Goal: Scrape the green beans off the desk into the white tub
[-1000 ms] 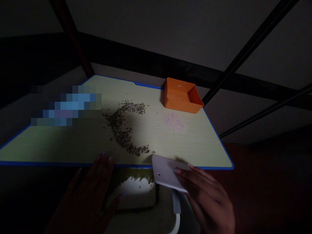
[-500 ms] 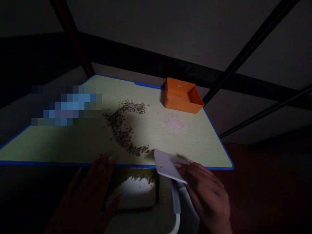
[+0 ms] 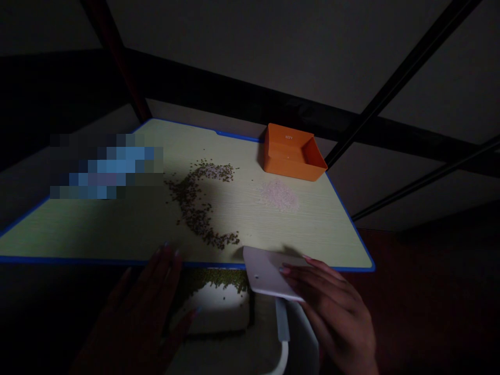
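Note:
A curved trail of small green beans (image 3: 197,205) lies on a pale table with a blue edge (image 3: 117,262). My right hand (image 3: 332,312) grips a white flat scraper card (image 3: 265,273) at the table's front edge, just right of the trail's near end. My left hand (image 3: 140,312) holds a white container (image 3: 219,307) below the table edge; green beans lie in its far side. A small patch of pale grains (image 3: 279,195) sits to the right of the beans.
An orange box (image 3: 292,153) stands open at the table's far right corner. A blurred blue patch (image 3: 105,166) covers the left of the table. Dark bars (image 3: 398,78) cross behind. A white cable (image 3: 283,333) hangs below the card.
The white card moved a little forward onto the table half a second ago, then came back toward the front edge. My left hand and the container stayed put.

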A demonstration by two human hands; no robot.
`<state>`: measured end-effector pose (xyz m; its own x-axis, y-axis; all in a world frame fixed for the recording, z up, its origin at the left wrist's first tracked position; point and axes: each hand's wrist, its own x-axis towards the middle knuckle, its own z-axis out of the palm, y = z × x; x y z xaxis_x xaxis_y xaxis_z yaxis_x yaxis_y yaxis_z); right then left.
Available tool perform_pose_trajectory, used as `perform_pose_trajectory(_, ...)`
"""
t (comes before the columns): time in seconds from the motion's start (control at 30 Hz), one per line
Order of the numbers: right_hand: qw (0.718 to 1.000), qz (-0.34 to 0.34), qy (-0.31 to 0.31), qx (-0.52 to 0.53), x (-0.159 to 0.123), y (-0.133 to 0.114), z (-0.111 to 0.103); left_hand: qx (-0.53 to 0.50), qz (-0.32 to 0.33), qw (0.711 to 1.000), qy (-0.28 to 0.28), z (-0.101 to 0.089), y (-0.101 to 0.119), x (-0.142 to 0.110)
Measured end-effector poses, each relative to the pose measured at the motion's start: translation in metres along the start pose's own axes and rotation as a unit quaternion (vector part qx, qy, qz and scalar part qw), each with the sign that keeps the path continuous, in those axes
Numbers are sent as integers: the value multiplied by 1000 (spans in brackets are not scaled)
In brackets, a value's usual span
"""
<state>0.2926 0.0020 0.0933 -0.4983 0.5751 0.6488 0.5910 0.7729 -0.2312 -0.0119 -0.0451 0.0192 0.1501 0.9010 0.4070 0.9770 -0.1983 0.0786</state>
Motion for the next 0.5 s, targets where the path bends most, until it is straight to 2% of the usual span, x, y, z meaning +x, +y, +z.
perform_pose_trajectory(0.17, 999, 24, 27, -8, -7, -3, -6, 6, 14, 1000, 9, -1, 0, 1)
perform_pose_trajectory(0.27, 986, 127, 106, -21, -17, -5, -4, 9, 20, 1000, 8, -2, -1, 2)
perform_pose_trajectory(0.3, 969, 191, 157, -28, -19, -6, -3, 11, 16, 1000, 2, -2, -1, 2)
perform_pose_trajectory(0.37, 913, 322, 248, -31, -20, -6, -1, 15, 14, 1000, -3, -2, 0, 1)
perform_pose_trajectory(0.43, 874, 410, 259, 11, -16, -4, 1, 19, 20, 1000, 0, -1, -1, 1)
perform_pose_trajectory(0.5, 863, 446, 222, 79, -9, 1, 1, 22, 32, 999, 8, 0, -2, 1)
